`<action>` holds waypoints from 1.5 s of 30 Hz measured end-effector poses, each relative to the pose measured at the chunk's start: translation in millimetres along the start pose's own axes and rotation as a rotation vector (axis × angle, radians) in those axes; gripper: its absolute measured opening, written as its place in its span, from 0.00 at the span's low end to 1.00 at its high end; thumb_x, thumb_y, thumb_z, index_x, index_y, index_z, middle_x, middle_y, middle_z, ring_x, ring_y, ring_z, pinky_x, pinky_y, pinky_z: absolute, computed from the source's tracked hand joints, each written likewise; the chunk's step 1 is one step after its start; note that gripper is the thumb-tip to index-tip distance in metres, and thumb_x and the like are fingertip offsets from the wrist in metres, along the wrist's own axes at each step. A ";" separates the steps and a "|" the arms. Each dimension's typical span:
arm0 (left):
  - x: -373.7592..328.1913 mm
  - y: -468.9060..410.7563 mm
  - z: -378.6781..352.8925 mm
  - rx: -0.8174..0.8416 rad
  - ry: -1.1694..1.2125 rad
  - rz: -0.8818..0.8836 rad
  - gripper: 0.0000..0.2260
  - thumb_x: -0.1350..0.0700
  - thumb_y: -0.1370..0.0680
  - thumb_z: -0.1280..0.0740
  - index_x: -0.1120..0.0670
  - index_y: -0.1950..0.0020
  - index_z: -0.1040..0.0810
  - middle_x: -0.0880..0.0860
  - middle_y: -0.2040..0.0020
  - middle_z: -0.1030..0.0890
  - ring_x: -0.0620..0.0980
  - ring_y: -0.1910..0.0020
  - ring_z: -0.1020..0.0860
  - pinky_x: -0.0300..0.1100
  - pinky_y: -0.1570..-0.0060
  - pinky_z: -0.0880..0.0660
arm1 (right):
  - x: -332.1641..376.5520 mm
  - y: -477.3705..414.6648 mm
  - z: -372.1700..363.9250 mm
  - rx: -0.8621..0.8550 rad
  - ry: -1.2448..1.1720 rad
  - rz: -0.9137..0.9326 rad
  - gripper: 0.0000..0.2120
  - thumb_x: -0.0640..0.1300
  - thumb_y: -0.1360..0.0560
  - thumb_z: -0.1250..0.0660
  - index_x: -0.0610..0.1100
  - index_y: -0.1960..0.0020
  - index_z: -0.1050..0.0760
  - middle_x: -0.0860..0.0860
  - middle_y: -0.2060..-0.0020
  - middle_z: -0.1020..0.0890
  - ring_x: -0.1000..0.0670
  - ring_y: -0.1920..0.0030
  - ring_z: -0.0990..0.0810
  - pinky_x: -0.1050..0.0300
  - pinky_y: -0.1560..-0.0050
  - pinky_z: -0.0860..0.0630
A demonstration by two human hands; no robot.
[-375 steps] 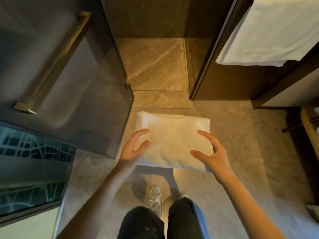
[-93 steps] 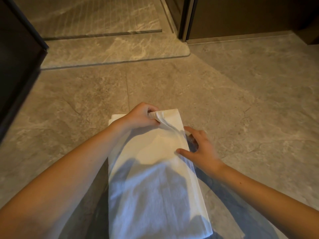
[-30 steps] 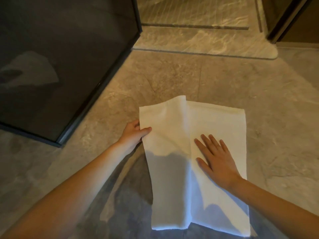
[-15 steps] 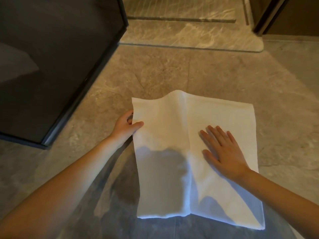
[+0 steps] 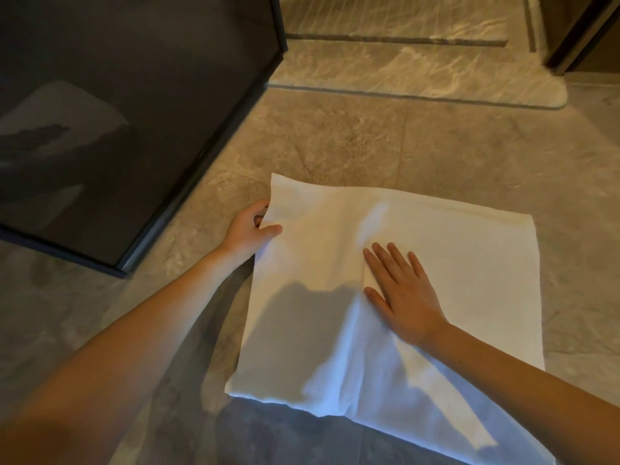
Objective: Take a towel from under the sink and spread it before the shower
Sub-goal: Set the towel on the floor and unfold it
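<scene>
A white towel [image 5: 469,256] lies spread on the grey stone floor, a short way before the shower's raised threshold [image 5: 419,78]. A soft crease runs down its middle. My left hand [image 5: 250,231] pinches the towel's left edge near the far corner, thumb on top and fingers underneath. My right hand [image 5: 401,290] lies flat on the towel's middle, fingers spread, pressing it down. The near right corner of the towel is hidden under my right forearm.
A dark glass shower door [image 5: 134,129] stands open at the left, its bottom corner close to my left hand. A dark door frame [image 5: 577,31] stands at the far right. Bare floor [image 5: 369,139] lies between towel and threshold.
The left half of the towel has been pulled wider to the left and lies flatter. My left hand keeps its pinch on the edge; my right hand stays pressed on the middle.
</scene>
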State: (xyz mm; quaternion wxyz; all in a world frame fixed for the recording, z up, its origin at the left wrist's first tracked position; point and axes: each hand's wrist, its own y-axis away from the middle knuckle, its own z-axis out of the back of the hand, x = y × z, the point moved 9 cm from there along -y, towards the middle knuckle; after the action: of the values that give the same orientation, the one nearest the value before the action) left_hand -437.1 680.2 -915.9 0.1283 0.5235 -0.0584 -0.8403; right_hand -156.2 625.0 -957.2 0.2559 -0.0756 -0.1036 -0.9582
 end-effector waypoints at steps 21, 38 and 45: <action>39.6 -1.5 22.5 -0.318 0.036 0.080 0.20 0.65 0.30 0.26 0.54 0.41 0.24 0.46 0.56 0.19 0.38 0.58 0.20 0.26 0.62 0.26 | -8.7 13.1 5.3 -0.047 0.024 0.103 0.30 0.60 0.20 0.53 0.50 0.21 0.46 0.50 0.22 0.42 0.46 0.22 0.47 0.44 0.25 0.47; -22.3 -4.7 -58.8 0.031 -0.918 -0.524 0.26 0.44 0.18 0.50 0.52 0.21 0.46 0.50 0.20 0.48 0.50 0.22 0.52 0.42 0.27 0.63 | -7.8 6.4 8.5 -0.034 -0.025 0.059 0.29 0.59 0.20 0.52 0.52 0.21 0.46 0.50 0.23 0.41 0.47 0.22 0.47 0.44 0.25 0.49; 20.6 -30.2 -48.5 0.055 -0.909 -0.309 0.27 0.43 0.17 0.54 0.52 0.21 0.56 0.50 0.20 0.56 0.44 0.23 0.61 0.44 0.25 0.63 | -11.0 5.7 1.7 0.002 -0.014 0.044 0.28 0.61 0.19 0.56 0.54 0.21 0.52 0.53 0.22 0.47 0.49 0.21 0.54 0.45 0.24 0.52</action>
State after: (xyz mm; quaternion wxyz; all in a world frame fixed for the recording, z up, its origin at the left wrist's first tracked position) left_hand -407.1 705.3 -962.4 -0.0503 0.1087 -0.0523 -0.9914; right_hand -143.7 625.8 -956.9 0.2763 -0.0846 -0.1045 -0.9516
